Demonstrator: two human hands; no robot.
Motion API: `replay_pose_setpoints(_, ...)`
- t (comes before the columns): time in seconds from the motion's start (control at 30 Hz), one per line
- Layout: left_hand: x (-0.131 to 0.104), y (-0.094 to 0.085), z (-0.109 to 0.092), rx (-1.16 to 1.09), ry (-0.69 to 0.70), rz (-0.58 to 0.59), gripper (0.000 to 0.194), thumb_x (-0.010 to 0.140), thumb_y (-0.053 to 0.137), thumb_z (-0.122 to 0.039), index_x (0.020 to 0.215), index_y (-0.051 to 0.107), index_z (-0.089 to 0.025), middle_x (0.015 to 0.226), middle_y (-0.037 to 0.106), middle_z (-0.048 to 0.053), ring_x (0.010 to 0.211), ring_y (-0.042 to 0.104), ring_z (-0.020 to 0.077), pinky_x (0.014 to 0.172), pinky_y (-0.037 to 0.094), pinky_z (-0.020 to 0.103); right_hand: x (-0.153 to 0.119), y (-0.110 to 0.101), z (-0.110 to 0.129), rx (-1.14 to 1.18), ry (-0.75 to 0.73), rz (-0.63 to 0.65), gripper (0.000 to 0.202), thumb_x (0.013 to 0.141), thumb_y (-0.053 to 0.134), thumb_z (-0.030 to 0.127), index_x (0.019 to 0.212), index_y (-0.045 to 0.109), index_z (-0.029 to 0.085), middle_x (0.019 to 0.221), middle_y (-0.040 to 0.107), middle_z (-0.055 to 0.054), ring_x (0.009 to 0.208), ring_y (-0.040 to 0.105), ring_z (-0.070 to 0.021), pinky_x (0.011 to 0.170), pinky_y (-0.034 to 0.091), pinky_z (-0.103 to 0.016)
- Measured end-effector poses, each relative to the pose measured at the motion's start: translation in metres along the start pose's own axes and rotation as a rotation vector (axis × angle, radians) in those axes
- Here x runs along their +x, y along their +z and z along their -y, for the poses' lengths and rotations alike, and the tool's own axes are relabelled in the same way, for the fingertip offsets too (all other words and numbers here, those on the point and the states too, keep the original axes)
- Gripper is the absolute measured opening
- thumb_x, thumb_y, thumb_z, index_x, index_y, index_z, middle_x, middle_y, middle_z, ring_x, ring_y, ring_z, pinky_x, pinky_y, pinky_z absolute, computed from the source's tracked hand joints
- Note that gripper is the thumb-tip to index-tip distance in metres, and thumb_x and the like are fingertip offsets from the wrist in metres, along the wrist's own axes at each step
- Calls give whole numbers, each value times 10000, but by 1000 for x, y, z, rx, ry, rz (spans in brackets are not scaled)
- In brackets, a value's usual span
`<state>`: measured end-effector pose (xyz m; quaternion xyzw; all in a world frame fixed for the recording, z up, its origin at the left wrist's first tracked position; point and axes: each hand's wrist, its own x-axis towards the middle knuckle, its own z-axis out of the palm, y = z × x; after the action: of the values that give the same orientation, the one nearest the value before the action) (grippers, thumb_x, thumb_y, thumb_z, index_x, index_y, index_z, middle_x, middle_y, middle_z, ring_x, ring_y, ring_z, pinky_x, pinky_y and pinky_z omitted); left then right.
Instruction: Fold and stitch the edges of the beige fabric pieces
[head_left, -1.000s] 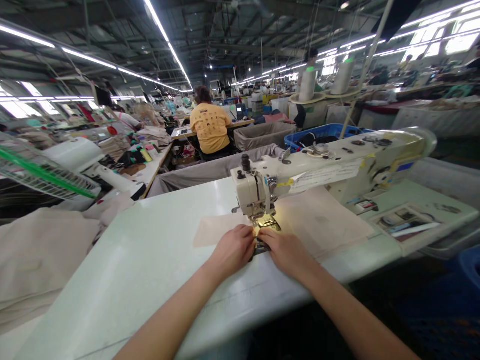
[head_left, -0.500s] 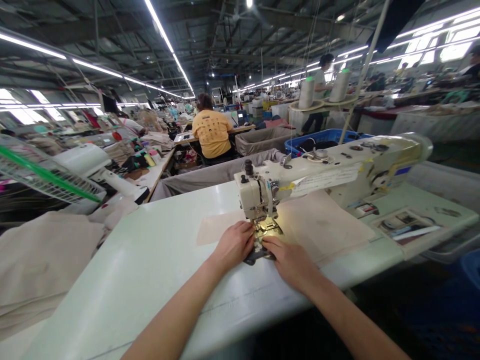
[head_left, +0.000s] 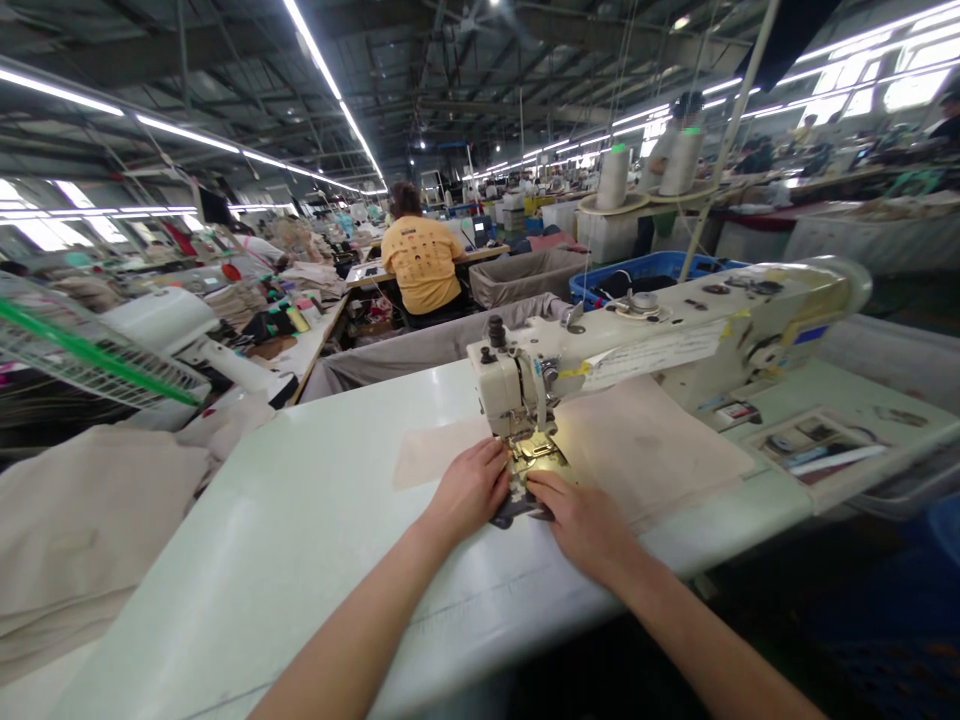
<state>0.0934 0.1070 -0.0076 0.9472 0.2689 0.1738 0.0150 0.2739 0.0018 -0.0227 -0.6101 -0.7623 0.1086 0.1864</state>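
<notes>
A cream sewing machine [head_left: 499, 385] stands on the pale green table, its lit needle area over a shiny metal plate [head_left: 541, 452]. My left hand [head_left: 471, 488] is just left of the needle, fingers pressed together at the edge of a small beige fabric piece [head_left: 426, 455]; the fingertips are partly hidden. On the right, my right hand [head_left: 585, 520] lies low with its fingers stretched out, their tips at the front of the plate. Behind that hand a larger beige fabric panel [head_left: 652, 450] spreads flat under the machine's arm.
Folded beige cloth [head_left: 90, 510] is heaped at the left, near a white fan [head_left: 161, 325]. A tray of small tools [head_left: 821, 445] is at the right. Thread cones [head_left: 613, 178] stand behind the machine. Ahead, a person in a yellow shirt [head_left: 421, 262] sits beyond grey cloth-lined bins [head_left: 420, 345].
Both hands stay almost in place beside the needle. The view shifts slightly. Behind the thread cones, a distant person has moved to the right.
</notes>
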Motion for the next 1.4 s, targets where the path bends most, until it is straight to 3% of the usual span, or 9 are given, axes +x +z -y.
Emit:
replay_pose_setpoints(0.37,-1,2,0,88,-86,24,305,974,508,-256,1266,572,-193,1278,623,115,1222,562,261,1039,497,432,0,-1,2,2,11,-14,490,898,415,53,1315,630,194,1418,590,-61,1029,689,-233,907,543,-339)
replay_pose_setpoints(0.47,0,-3,-4,183,-141,62,317,986,506,-302,1276,562,-184,1264,618,117,1179,561,280,983,510,450,0,-1,1,26,10,-23,482,894,426,49,1299,643,196,1414,594,-57,1072,676,-234,943,528,-338)
replay_pose_setpoints(0.57,-2,-13,-13,260,-208,126,230,988,478,-257,1145,617,-164,1108,635,119,1037,587,285,862,535,431,0,-2,0,64,13,-27,483,869,455,36,1283,651,190,1416,592,-58,1116,659,-232,973,514,-337)
replay_pose_setpoints(0.7,-10,-22,-27,151,-186,215,198,936,458,-126,958,647,-181,986,611,88,896,597,227,787,530,352,-4,-2,1,137,1,-64,391,909,510,112,1266,646,196,1371,619,-65,1120,653,-224,968,512,-330)
replay_pose_setpoints(0.8,-14,-21,-36,130,-140,216,204,923,509,-166,1079,636,-200,1083,614,94,979,589,250,821,529,384,-9,-3,4,161,-27,-64,279,966,529,224,1213,656,203,1309,650,-66,1076,667,-223,915,523,-313)
replay_pose_setpoints(0.93,-12,-15,-37,134,-135,181,293,921,524,-161,1205,592,-191,1257,598,113,1132,551,279,898,517,432,-11,-6,9,97,1,-11,290,964,535,216,1234,638,207,1342,632,-69,1042,681,-227,876,523,-308)
replay_pose_setpoints(1.4,-11,-10,-31,131,-106,171,302,946,515,-169,1240,586,-180,1257,629,100,1164,553,270,914,492,419,-8,-8,8,40,18,7,322,936,542,169,1239,644,205,1405,595,-55,1057,679,-240,880,528,-321)
